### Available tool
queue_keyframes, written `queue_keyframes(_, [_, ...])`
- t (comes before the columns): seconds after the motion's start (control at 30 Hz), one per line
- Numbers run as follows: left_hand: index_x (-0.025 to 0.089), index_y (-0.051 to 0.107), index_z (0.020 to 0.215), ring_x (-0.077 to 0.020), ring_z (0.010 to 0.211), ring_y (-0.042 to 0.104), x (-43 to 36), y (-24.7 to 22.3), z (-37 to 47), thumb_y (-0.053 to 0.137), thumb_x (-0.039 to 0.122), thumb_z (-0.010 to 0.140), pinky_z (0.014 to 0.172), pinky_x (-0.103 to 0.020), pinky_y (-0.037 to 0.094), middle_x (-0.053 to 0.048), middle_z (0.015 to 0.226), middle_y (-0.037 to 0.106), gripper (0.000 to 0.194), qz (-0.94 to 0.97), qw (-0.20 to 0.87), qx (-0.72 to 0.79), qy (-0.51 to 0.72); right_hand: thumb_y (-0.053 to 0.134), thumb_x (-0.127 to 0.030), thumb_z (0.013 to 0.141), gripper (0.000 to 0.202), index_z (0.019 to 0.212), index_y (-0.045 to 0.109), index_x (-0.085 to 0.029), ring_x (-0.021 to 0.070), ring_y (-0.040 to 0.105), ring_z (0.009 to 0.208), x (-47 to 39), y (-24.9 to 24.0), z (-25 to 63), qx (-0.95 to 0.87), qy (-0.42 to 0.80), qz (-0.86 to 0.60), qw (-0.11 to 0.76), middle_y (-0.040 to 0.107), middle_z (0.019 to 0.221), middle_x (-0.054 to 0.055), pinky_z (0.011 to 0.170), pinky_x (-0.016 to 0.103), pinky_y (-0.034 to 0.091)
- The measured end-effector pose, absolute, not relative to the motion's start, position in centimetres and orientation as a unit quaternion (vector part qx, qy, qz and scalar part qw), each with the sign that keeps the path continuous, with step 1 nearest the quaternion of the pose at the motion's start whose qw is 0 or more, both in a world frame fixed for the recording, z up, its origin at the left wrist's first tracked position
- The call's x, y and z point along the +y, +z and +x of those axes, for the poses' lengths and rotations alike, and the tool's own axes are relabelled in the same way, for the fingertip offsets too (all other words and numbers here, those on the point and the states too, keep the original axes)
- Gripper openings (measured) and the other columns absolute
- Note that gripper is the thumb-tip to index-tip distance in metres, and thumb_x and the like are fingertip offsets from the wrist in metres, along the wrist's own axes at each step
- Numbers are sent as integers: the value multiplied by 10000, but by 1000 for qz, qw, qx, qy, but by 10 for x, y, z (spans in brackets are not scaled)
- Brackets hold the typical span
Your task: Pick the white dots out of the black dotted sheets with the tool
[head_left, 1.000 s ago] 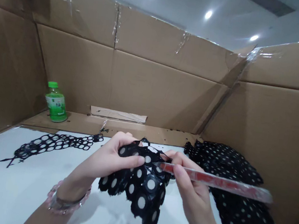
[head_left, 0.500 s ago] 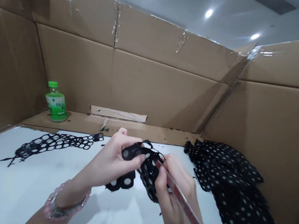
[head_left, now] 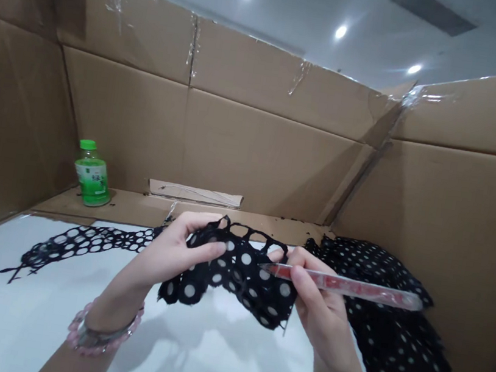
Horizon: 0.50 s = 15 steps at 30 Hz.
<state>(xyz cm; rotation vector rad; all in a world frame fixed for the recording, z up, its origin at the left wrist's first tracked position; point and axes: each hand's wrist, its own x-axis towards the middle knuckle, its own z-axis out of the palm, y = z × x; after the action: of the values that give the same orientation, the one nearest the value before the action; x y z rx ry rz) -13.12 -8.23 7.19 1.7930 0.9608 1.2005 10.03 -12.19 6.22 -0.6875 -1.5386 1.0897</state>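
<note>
Between my two hands hangs a piece of black fabric with white dots [head_left: 244, 259], a row of open round holes along its upper edge. My left hand [head_left: 187, 245] is closed on the left part of it, thumb on the near side. In my right hand [head_left: 316, 306] is a slim pointed tool with a red, clear-covered handle [head_left: 362, 289]; whether it is tweezers or a blade I cannot make out. Its dark tip lies against the fabric below the holes. Right fingertips also touch the fabric's right edge, partly hidden.
A strip of black mesh [head_left: 88, 237] lies on the white table [head_left: 49, 318] at left. Dotted black fabric is piled [head_left: 397, 336] at right. A green bottle [head_left: 93, 179] stands at the back left. Cardboard walls [head_left: 253, 150] surround the table, with black scraps along the back.
The fabric is now spread wider between my hands, showing its holed edge. My right hand has moved right, and the tool has swung from slanting toward me to nearly level.
</note>
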Motion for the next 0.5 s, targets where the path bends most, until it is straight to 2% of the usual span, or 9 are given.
queue_keyframes(0.1, [194,635,759,-193,804,559,-79,71,-132,715,393,695,788,-312,443,-10,795,618,224,742,399,348,410,476,-362,974,265,747,517,-232,164,507,883,-123,62,100,-652,458,-290,529,588,915,-1,794,259,372])
queue_keyframes(0.2, [213,657,926,-228,908,587,-78,67,-125,778,450,613,832,-339,458,-44,921,667,411,720,450,367,380,477,-370,971,281,732,495,-223,170,495,839,-122,62,100,-663,461,-299,509,591,896,9,764,274,364])
queue_keyframes(0.37, [181,635,710,-178,773,541,-77,63,-111,712,468,698,726,-287,441,-8,748,594,297,736,469,351,340,502,-378,956,291,713,487,-219,169,500,811,-119,66,106,-660,461,-304,510,584,842,7,731,266,377])
queue_keyframes(0.5, [179,612,695,-162,749,508,-81,65,-114,735,467,678,695,-265,433,0,751,568,314,733,436,382,356,510,-392,950,302,705,503,-216,183,543,849,-117,67,110,-683,445,-304,494,616,858,21,769,275,400])
